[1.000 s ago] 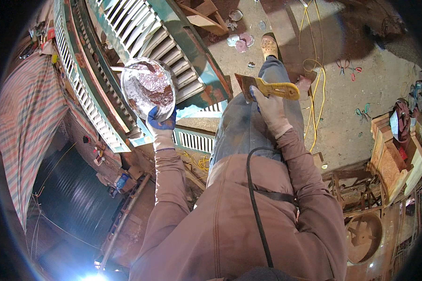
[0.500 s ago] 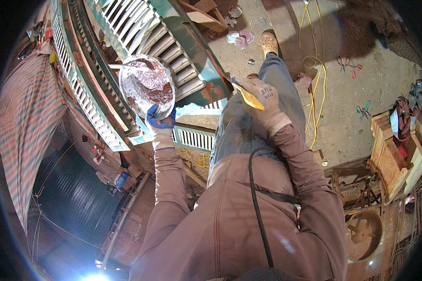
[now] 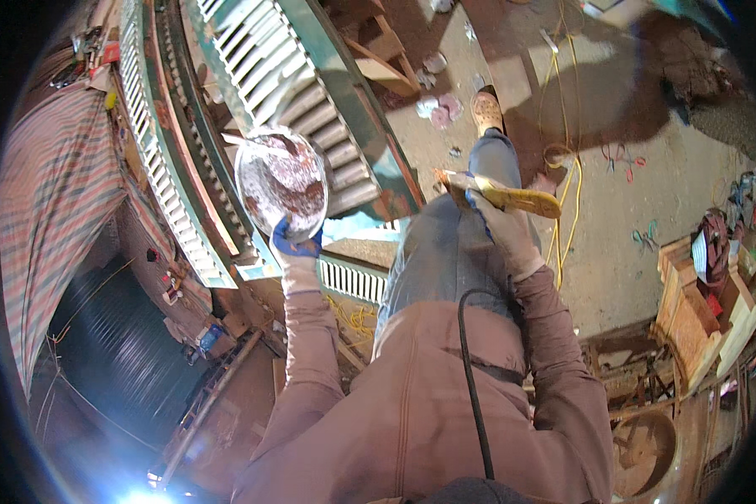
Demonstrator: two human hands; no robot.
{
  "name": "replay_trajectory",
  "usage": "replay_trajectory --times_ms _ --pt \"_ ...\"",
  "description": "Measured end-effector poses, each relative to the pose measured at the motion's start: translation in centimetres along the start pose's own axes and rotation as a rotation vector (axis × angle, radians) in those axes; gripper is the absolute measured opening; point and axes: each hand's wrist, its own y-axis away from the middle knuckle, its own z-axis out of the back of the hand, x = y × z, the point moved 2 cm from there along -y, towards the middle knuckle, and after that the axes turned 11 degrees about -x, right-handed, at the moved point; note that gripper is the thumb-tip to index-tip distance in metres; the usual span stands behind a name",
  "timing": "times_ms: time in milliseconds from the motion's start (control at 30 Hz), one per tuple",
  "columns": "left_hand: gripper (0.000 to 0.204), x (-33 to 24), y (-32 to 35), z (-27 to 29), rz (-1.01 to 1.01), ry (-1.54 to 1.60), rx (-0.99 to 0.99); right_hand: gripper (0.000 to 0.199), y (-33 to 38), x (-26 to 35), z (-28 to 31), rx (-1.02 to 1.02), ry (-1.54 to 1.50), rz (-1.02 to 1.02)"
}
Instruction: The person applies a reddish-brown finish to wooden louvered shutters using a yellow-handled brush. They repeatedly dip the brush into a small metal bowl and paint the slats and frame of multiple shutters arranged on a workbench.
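My left hand (image 3: 298,244), in a white glove with blue fingers, grips the near rim of a round metal bowl (image 3: 248,200). Reddish-brown paint or paste is smeared inside it, and a pale stick (image 3: 245,141) rests across its far left side. My gloved right hand (image 3: 506,231) is closed round a paintbrush (image 3: 525,200) with a broad yellow handle, held nearly level above my thigh. Its darker, reddish end points left, toward the bowl but well apart from it. Just beyond the bowl stands a green frame with white slats (image 3: 265,50).
A second slatted green panel (image 3: 147,126) runs along the left. Yellow cord (image 3: 575,193) lies on the floor at right, near red-handled scissors or pliers (image 3: 626,160). A wooden box (image 3: 689,319) stands farther right. Striped cloth (image 3: 50,210) hangs at left; bright light glares at the lower left.
The paintbrush has turned from a steep slant to nearly level, its yellow handle now pointing right. My right hand has turned and shifted slightly right. The view has shifted a little.
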Motion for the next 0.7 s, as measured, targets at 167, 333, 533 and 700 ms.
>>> replay_trajectory --times_ms 167,333,533,700 --pt "0.051 -0.6 1.5 -6.4 -0.102 0.062 0.081 0.033 -5.6 1.3 -3.2 -0.041 -0.28 -0.094" --pt "0.051 -4.1 -1.8 -15.6 -0.179 0.199 0.098 0.026 -12.8 3.3 -6.4 0.041 0.438 0.371" --pt "0.04 -8.0 -9.3 -27.6 -0.334 0.236 0.038 0.026 -21.0 13.8 -11.3 -0.025 0.07 0.268" --pt "0.055 -5.7 -10.2 -31.3 -0.441 0.202 -0.109 0.032 -29.0 17.2 -15.5 -0.023 0.091 0.453"
